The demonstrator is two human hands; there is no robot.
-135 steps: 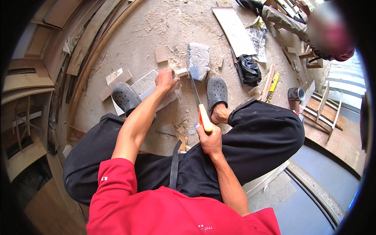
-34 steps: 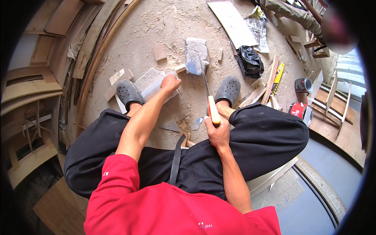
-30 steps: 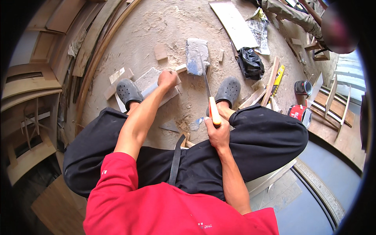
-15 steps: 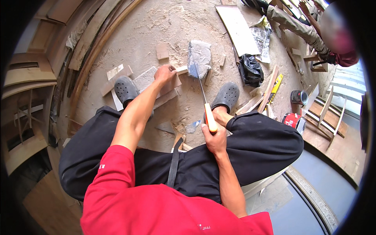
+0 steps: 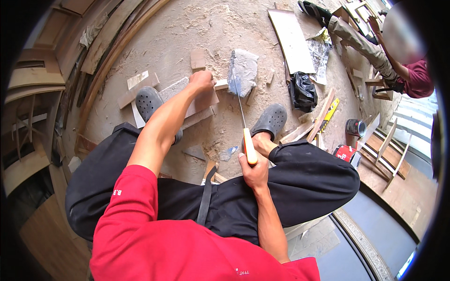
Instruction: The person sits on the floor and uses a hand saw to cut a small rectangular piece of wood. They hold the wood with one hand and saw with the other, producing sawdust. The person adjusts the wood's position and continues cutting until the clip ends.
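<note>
My right hand [image 5: 255, 172] is wrapped around the white and orange handle [image 5: 250, 149] of a hand saw. Its thin blade [image 5: 242, 112] shows nearly edge-on, pointing away from me across a grey concrete block [image 5: 243, 70]. Left of that block, my left hand [image 5: 201, 80] is closed over a short pale wood strip [image 5: 221, 85], whose end sticks out past the fingers toward the block. Below this hand lies a brown board piece [image 5: 206, 99], beside another grey block [image 5: 174, 89]. My fingertips on the strip are partly hidden.
My clogs [image 5: 149, 102] flank the work. Wood offcuts [image 5: 198, 59], a black plastic bag [image 5: 302, 91], a yellow level-like tool [image 5: 331, 112] and tins [image 5: 355, 127] lie around. A white board [image 5: 290, 42] is farther off. Another person [image 5: 415, 77] sits at the far right.
The view has turned slightly. The saw has come a little toward me, still in my right hand. My left hand stays at the wood strip, its fingers more curled.
</note>
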